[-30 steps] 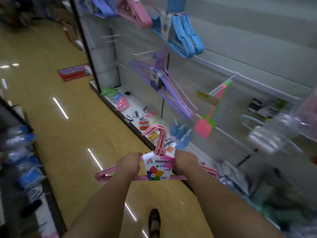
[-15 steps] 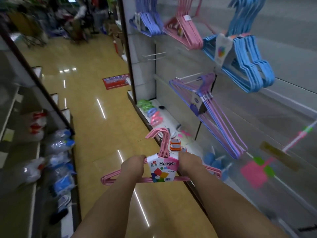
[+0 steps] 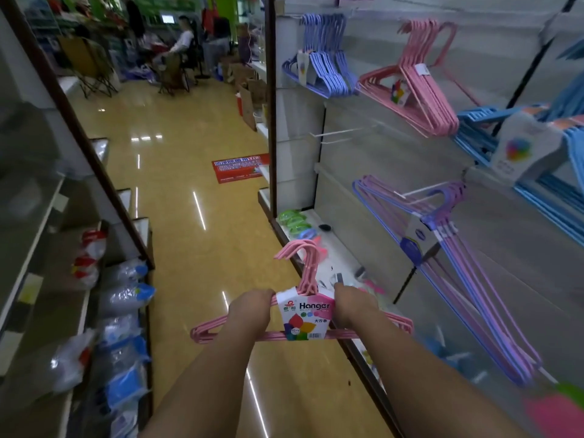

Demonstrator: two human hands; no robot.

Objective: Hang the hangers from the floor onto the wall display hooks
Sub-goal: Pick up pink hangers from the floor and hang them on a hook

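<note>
I hold a pack of pink hangers [image 3: 308, 270] with a white "Hanger" label out in front of me, above the aisle floor. My left hand [image 3: 251, 311] grips its left shoulder and my right hand [image 3: 354, 308] grips its right shoulder, hooks pointing up. On the wall to the right an empty white display hook [image 3: 343, 133] sticks out. Around it hang a lilac pack [image 3: 325, 55], a pink pack [image 3: 420, 90], a blue pack [image 3: 537, 143] and a purple pack [image 3: 448, 257].
The base shelf [image 3: 335, 263] below the wall carries small loose items. A shelving unit [image 3: 79, 248] with bagged goods lines the left side. A red floor sticker [image 3: 240, 167] lies ahead, and a seated person [image 3: 180, 42] with chairs and boxes is at the aisle's far end.
My view has swung up and left along the wall, bringing the upper hanger packs and the empty hook into sight. Both hands keep the same grip on the pink pack.
</note>
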